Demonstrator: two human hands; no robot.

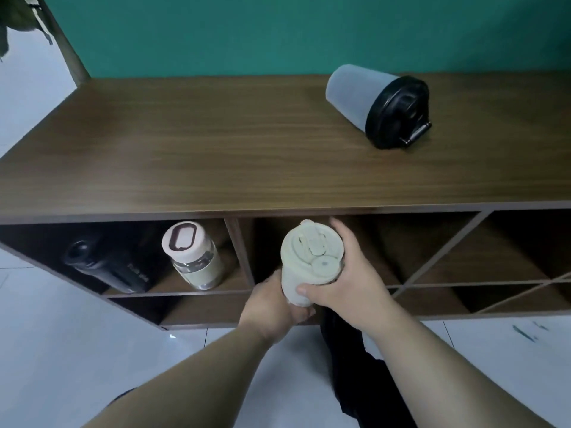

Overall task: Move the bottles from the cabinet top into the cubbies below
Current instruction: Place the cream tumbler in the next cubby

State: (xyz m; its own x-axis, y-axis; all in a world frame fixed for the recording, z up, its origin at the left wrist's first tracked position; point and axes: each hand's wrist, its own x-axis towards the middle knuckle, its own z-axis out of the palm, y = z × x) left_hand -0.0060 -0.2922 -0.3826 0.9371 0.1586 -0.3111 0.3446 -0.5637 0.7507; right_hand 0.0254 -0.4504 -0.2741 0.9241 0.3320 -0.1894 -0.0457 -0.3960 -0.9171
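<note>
Both hands hold a pale green tumbler point(310, 257) upright in front of the middle cubby point(380, 242). My left hand point(272, 307) cups its base from below. My right hand point(346, 273) wraps its right side near the lid. On the wooden cabinet top point(185, 149) a frosted grey shaker bottle with a black lid point(377, 103) lies on its side at the back right. The left cubby point(234, 236) holds a black bottle point(105, 264) and a clear glass bottle with a pale lid point(193, 257).
A teal wall rises behind the cabinet. To the right are cubbies with diagonal dividers point(438, 261). A lower shelf row point(210, 310) runs beneath. White tiled floor point(61, 335) lies around, with dark cloth point(355, 366) below my arms.
</note>
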